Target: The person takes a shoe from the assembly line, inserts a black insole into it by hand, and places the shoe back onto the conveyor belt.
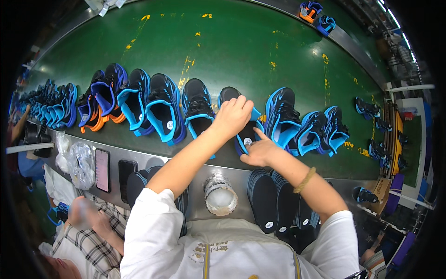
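Note:
A black and blue sneaker (228, 95) lies on the green conveyor belt (241, 51) in front of me. My left hand (232, 116) is closed over its opening, gripping the upper. My right hand (259, 151) presses a black insole (245, 137) with a round white sticker into the heel end of the same shoe. Matching sneakers (163, 111) lie in a row on both sides of it.
Stacks of black insoles (269, 204) stand on the metal ledge (204, 172) near me, beside a clear plastic container (220, 195) and two phones (102, 169). A person in a plaid shirt (88, 237) sits at my left. More shoes (378, 151) lie at the right.

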A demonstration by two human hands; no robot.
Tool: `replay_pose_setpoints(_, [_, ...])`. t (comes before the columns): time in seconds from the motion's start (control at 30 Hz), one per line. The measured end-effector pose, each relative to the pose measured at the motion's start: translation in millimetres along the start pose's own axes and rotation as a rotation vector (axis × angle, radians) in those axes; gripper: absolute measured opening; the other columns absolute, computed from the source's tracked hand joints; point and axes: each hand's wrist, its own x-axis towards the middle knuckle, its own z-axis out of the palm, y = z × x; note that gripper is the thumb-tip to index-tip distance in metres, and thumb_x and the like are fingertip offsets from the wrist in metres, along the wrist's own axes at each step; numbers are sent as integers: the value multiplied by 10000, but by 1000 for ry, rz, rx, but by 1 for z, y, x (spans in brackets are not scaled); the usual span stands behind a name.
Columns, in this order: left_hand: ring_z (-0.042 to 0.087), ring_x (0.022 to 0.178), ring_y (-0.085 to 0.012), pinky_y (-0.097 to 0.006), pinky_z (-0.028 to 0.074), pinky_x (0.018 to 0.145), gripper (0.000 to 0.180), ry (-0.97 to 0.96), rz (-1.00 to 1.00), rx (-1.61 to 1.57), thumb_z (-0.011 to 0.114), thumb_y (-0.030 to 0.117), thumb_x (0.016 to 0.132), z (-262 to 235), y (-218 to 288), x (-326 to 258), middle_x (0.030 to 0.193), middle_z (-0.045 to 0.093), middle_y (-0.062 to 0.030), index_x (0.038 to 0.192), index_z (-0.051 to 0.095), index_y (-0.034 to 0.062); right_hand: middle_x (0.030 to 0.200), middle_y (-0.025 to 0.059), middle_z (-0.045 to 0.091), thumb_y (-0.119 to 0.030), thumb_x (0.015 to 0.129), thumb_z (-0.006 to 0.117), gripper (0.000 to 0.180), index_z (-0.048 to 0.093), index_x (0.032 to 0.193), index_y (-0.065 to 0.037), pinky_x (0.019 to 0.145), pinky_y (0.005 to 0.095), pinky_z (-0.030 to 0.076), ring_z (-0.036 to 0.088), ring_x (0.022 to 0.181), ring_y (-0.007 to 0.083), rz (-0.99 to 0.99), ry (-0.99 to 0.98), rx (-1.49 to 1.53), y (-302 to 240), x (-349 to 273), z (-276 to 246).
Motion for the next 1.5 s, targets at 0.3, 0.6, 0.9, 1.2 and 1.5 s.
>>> replay_pose_setpoints(0.3, [513,757,-270,-370,444,640,308,-348,58,65,635,113,655,-22,14,-6,836,448,-110,871,436,22,784,44,526,-67,657,663,147,521,697,-63,726,363,382,511,755,228,-113,1357,199,-10,-23,94])
replay_pose_setpoints(0.6, [516,702,-216,-311,443,582,144,-367,181,333,516,133,710,-17,4,-10,799,451,-77,817,472,49,980,101,555,-75,752,568,219,555,966,-27,824,380,367,514,935,275,-118,1365,402,-1,-34,100])
replay_pose_setpoints(0.9, [530,623,-204,-314,438,529,109,-448,373,521,502,147,721,-10,4,-4,732,472,-60,795,499,67,738,105,595,-228,760,584,325,518,1012,-35,879,401,318,552,816,231,293,1064,36,82,-57,105])
replay_pose_setpoints(1.2, [609,642,-255,-352,492,536,116,-652,310,350,504,127,717,-15,8,16,736,573,-109,751,555,28,1108,180,459,-207,676,660,494,512,1144,-158,846,428,372,466,965,343,139,1337,104,22,-67,95])
replay_pose_setpoints(1.5, [596,607,-245,-346,480,580,140,-558,-67,-17,482,99,709,-30,19,24,786,606,-136,680,559,-15,1031,204,524,-241,758,597,237,550,919,-74,718,401,459,565,796,354,194,1185,454,6,-28,104])
